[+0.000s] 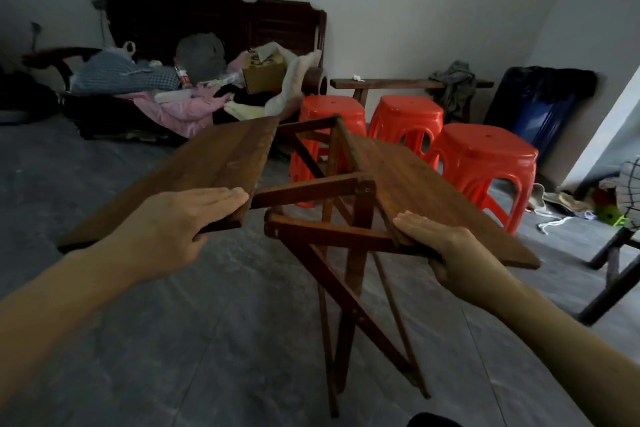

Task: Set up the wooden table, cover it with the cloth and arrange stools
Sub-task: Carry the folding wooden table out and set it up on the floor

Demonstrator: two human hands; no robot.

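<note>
two hands on the folding wooden table (349,218), one per leaf. left hand (180,222) grips the near edge of the left leaf (194,170): fingers flat on top, thumb curled under the board. right hand (446,250) grips the near edge of the right leaf (433,191) the same way, fingers on top, thumb underneath. both leaves are tilted, sloping up toward the middle, with a gap between them where the crossed frame shows through, so the top is not flat yet. the legs (346,333) are crossed scissor-style and reach the grey floor (173,340). table stands mid-room, right in front of the person. three red plastic stools (481,163) sit just behind it, two close to the back wall and one nearer on the right, all upright. behind them a narrow wooden bench (391,82) runs along the wall with a grey cloth (453,83) heaped on its right end. back left, a dark wooden sofa (214,17) is piled with clothes and a cardboard box (263,74). a blue bin (540,107) draped in black stands in the right corner.
</note>
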